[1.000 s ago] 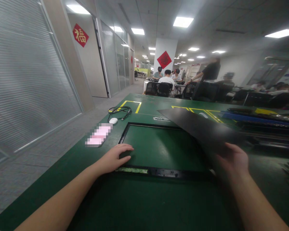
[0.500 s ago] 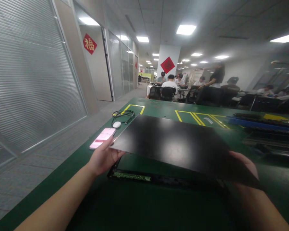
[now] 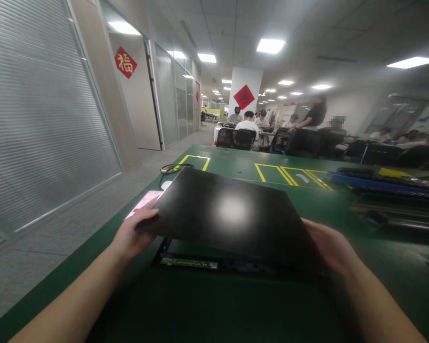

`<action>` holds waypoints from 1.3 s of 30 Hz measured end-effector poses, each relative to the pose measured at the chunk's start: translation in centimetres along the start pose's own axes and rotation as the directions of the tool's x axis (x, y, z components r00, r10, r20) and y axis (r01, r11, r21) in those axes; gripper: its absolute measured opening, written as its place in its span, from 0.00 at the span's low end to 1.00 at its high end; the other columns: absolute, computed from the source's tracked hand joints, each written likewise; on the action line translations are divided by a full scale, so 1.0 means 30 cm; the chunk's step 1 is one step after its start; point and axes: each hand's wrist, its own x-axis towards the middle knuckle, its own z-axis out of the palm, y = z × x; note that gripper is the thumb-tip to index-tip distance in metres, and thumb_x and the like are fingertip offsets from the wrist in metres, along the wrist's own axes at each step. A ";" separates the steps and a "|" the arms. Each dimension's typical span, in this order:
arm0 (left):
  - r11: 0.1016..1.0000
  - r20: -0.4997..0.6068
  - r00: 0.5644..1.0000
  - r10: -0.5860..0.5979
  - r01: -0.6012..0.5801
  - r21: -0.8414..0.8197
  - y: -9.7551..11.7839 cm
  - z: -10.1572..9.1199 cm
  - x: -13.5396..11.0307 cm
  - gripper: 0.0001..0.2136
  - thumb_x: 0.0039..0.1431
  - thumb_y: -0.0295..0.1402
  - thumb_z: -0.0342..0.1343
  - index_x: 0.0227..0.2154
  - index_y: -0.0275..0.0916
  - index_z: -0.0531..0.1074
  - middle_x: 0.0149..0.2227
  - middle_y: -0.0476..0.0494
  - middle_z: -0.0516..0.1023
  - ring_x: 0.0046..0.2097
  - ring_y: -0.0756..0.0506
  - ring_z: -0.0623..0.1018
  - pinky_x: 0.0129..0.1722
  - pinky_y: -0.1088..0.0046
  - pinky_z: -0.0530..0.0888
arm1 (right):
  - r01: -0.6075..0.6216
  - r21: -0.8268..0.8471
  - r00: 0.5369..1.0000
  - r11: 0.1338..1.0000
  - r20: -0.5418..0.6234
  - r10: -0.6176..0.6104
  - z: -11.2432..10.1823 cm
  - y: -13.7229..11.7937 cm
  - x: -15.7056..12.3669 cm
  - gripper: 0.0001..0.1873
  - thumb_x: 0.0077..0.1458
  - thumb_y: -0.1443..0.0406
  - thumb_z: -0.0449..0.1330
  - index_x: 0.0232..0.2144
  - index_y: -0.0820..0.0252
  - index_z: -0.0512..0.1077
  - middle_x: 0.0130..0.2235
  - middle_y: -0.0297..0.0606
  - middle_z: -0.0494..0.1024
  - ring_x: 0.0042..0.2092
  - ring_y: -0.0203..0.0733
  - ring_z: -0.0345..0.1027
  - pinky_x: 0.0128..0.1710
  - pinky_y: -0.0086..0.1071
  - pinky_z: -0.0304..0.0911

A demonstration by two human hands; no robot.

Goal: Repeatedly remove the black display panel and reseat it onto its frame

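Black panel [image 3: 229,214] now lower and flatter than half a second ago, held just above the black frame [image 3: 214,263] on the green table [image 3: 214,309], no longer tilted up off to the right as a second back. Left hand [image 3: 130,233] clamped on the panel's near left corner, thumb on top and fingers beneath; a second ago flat on the frame's inside instead. Right hand [image 3: 331,247] gripping the near right edge, fingers curled under and mostly hidden by the sheet. Frame mostly covered now, only its near rail and green circuit strip [image 3: 188,262] showing below the panel. Probably lining up for seating into the frame, not yet down: gap along the near edge still plain. Pink-screened phone [image 3: 143,202], white mouse [image 3: 165,184] and coiled cable [image 3: 171,167] just beyond the left corner, partly hidden.
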 end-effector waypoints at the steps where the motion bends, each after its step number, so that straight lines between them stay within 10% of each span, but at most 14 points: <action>1: 1.000 -0.012 1.000 0.013 -0.014 -0.019 0.005 0.000 -0.001 0.26 0.45 0.35 0.62 0.52 0.44 0.75 0.47 0.45 0.83 0.46 0.36 0.81 0.41 0.63 0.79 | -0.080 -0.055 0.995 0.995 0.054 0.083 -0.001 0.003 0.003 0.19 0.47 0.74 0.64 0.44 0.64 0.77 0.40 0.48 0.83 0.40 0.55 0.80 0.37 0.45 0.77; 4: 0.997 -0.075 0.997 0.019 -0.025 -0.070 0.016 0.004 -0.005 0.24 0.43 0.32 0.65 0.48 0.45 0.78 0.46 0.46 0.84 0.47 0.35 0.81 0.37 0.65 0.80 | -0.121 -0.236 0.958 0.964 0.227 0.176 -0.007 0.005 0.012 0.20 0.51 0.68 0.62 0.49 0.60 0.75 0.46 0.46 0.82 0.44 0.47 0.79 0.42 0.36 0.74; 39: 0.995 -0.052 0.994 -0.097 0.095 -0.035 -0.070 0.070 -0.007 0.28 0.41 0.28 0.71 0.49 0.42 0.72 0.37 0.47 0.83 0.34 0.44 0.82 0.31 0.73 0.78 | 0.136 -0.671 0.971 0.729 -0.057 -0.233 -0.048 0.042 0.075 0.19 0.49 0.55 0.60 0.41 0.60 0.72 0.29 0.44 0.82 0.18 0.32 0.55 0.17 0.27 0.47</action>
